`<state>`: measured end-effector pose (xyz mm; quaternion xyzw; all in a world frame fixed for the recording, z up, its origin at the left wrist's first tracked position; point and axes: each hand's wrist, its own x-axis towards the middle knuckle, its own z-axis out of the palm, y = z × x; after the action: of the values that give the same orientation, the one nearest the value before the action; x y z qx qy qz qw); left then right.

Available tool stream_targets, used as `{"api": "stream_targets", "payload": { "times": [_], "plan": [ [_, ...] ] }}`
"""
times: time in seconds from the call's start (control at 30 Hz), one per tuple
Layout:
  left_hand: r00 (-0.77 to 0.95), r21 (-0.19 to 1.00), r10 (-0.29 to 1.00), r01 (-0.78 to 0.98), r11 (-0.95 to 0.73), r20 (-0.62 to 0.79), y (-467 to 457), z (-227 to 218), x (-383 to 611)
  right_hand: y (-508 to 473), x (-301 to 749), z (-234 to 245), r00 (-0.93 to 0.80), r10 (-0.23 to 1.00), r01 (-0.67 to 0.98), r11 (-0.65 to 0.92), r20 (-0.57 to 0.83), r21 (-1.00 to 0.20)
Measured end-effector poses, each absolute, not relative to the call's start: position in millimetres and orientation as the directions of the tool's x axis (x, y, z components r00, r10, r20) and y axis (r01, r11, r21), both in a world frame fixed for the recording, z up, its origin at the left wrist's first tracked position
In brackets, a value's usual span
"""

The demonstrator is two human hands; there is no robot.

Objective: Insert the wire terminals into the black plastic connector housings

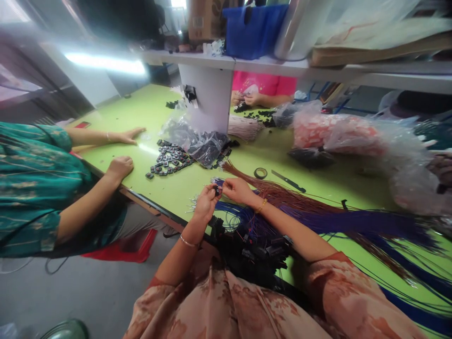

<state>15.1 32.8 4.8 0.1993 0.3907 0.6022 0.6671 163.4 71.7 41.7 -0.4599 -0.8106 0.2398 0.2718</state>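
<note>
My left hand (205, 203) and my right hand (237, 189) meet over the near edge of the green table (148, 113). Together they pinch a small black connector (216, 190) with thin wires running into it. Both hands have their fingers closed on it. Under my right forearm lies a bundle of blue wires (353, 221), and beside it a bundle of brown wires (282, 193). A heap of finished black connectors with wires (261, 249) rests in my lap at the table edge.
A pile of loose black connectors (169, 160) and a clear bag of them (201, 141) lie to the left. A tape roll (260, 173), a black tool (287, 180) and plastic bags (335, 134) sit further back. A person in green (31, 188) sits at left, another in pink (263, 84) opposite.
</note>
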Motion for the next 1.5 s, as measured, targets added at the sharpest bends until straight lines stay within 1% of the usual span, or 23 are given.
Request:
{"api": "stream_targets", "payload": {
  "times": [0.37,0.57,0.63,0.8,0.97,1.03,1.1,1.13,1.17,1.2,1.23,1.27,1.3,1.33,1.37,1.4,1.43,1.5],
  "plan": [
    [-0.035,0.753,0.962,-0.631,0.188,-0.269,30,6,15,69,163,41,-0.445,0.867,0.651,0.484,0.222,-0.585],
    [-0.046,0.804,0.959,-0.557,0.209,-0.281,29,5,18,67,162,39,-0.53,0.808,0.661,0.583,0.256,-0.472],
    [-0.067,0.801,0.953,-0.56,0.21,-0.296,29,5,19,69,163,39,-0.546,0.798,0.642,0.594,0.254,-0.485],
    [-0.071,0.787,0.949,-0.58,0.212,-0.308,28,5,19,72,166,38,-0.558,0.795,0.587,0.581,0.238,-0.564],
    [-0.063,0.809,0.946,-0.538,0.235,-0.317,30,6,18,70,162,34,-0.517,0.822,0.606,0.549,0.24,-0.575],
    [-0.074,0.831,0.945,-0.503,0.239,-0.317,29,10,19,73,164,34,-0.528,0.819,0.587,0.542,0.223,-0.602],
    [-0.135,0.887,0.958,-0.427,0.173,-0.252,22,19,22,79,170,37,-0.533,0.822,0.543,0.514,0.2,-0.664],
    [-0.171,0.925,0.969,-0.365,0.104,-0.177,16,25,25,83,173,40,-0.52,0.834,0.525,0.482,0.184,-0.701],
    [-0.2,0.96,0.977,-0.281,0.01,-0.069,8,33,29,87,177,43,-0.502,0.85,0.514,0.444,0.162,-0.734],
    [-0.186,0.979,0.98,-0.178,-0.097,0.063,-2,42,35,91,181,48,-0.486,0.864,0.511,0.403,0.132,-0.759],
    [-0.132,0.974,0.969,-0.061,-0.216,0.207,-12,50,42,94,183,53,-0.483,0.871,0.516,0.369,0.093,-0.773],
    [-0.02,0.938,0.94,0.065,-0.34,0.342,-22,58,50,96,184,58,-0.508,0.86,0.524,0.354,0.049,-0.775],
    [0.163,0.868,0.881,0.169,-0.467,0.443,-32,65,60,97,183,63,-0.552,0.834,0.533,0.356,0.003,-0.768],
    [0.363,0.78,0.795,0.232,-0.582,0.485,-41,70,71,96,180,68,-0.607,0.794,0.544,0.375,-0.043,-0.751],
    [0.553,0.685,0.685,0.258,-0.682,0.473,-48,73,82,93,175,72,-0.656,0.749,0.556,0.403,-0.086,-0.727],
    [0.696,0.599,0.578,0.263,-0.757,0.425,-54,74,93,89,169,75,-0.693,0.71,0.571,0.434,-0.126,-0.697],
    [0.781,0.531,0.502,0.266,-0.805,0.371,-58,74,103,84,163,77,-0.713,0.682,0.593,0.464,-0.162,-0.657],
    [0.845,0.447,0.43,0.266,-0.854,0.319,-64,70,117,73,149,77,-0.708,0.671,0.654,0.507,-0.218,-0.562]
  ]
}}
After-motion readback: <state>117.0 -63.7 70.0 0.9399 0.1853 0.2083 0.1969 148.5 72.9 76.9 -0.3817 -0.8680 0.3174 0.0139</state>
